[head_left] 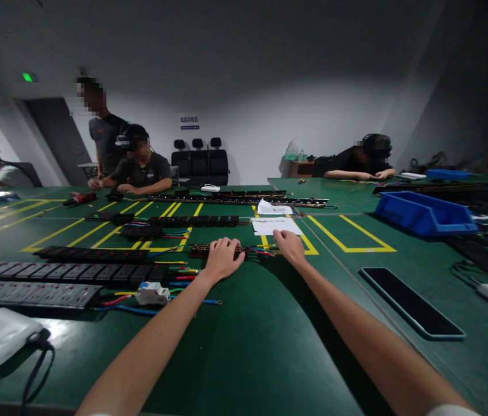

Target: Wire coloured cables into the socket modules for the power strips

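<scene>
My left hand [223, 258] lies over a short dark strip [200, 248], its fingers wrapped over the strip's right part. Coloured wires [261, 251] run out from the strip's right end towards my other hand. My right hand [289, 245] is at the right of these wires, fingers curled together beside a white paper sheet [276, 226]; whatever its fingertips may hold is too small to make out. Left of my left hand lie long black socket strips [62, 271] with wires at their right ends. A white breaker [152, 293] sits by the nearest strip.
A phone [412, 301] and a blue bin [425, 214] are on the right of the green table [244, 346]. A white device [3, 337] with a cord lies at the near left. More strips [235, 199] lie farther back. Several people are around the table.
</scene>
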`<state>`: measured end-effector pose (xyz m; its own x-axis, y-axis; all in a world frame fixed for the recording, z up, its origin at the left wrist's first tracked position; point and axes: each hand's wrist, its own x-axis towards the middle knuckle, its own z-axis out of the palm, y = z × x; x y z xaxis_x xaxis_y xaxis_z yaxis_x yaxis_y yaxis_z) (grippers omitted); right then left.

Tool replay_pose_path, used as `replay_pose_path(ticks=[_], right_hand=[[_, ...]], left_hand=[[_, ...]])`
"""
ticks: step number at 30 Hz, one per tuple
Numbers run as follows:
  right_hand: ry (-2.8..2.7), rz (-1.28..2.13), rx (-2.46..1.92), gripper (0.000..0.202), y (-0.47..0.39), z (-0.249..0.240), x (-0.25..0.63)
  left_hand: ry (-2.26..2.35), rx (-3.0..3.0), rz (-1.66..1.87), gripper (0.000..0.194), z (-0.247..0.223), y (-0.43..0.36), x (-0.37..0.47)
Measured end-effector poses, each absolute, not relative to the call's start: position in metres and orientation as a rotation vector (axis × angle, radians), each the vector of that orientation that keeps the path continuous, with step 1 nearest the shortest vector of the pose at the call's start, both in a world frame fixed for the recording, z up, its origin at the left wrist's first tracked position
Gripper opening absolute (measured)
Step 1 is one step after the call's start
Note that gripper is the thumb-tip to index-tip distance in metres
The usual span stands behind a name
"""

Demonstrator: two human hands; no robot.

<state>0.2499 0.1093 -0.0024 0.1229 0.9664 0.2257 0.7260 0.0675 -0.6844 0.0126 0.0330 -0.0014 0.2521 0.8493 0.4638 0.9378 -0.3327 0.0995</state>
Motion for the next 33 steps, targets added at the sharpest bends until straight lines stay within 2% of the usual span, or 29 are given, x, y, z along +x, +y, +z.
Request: replay_pose_path(ticks=[5,9,13,19,22,29,33], right_hand=[[-2.005,1.033,-1.308,0.054,0.118,0.0,0.264],[-2.134,1.162,-1.155,0.055,0.116,0.002,0.269],[-2.139,1.129,-1.049,0.054,0.118,-0.002,0.267],[-2.215,0.816,-0.919,0.03,0.13,-0.012,0.257],[-2.228,0.723,-0.905,0.024,0.133,-0.015,0.254],[-2.268,0.612,-1.093,0.029,0.132,-0.012,0.255],[-2.193,0.555,-1.498,0.05,0.13,-0.007,0.259]], left_hand=[[-1.609,-2.375,-0.694,0.036,-0.001,0.033,0.013],[-1.558,-2.458,-0.67,0.039,-0.003,0.035,0.011],[-1.56,-2.473,-0.627,0.036,-0.005,0.038,0.011],[-1.56,-2.451,-0.616,0.038,-0.008,0.04,0.01],[-1.554,-2.445,-0.613,0.038,-0.009,0.04,0.01],[-1.591,-2.423,-0.593,0.038,-0.007,0.038,0.011],[-1.661,-2.359,-0.612,0.037,-0.007,0.037,0.012]])
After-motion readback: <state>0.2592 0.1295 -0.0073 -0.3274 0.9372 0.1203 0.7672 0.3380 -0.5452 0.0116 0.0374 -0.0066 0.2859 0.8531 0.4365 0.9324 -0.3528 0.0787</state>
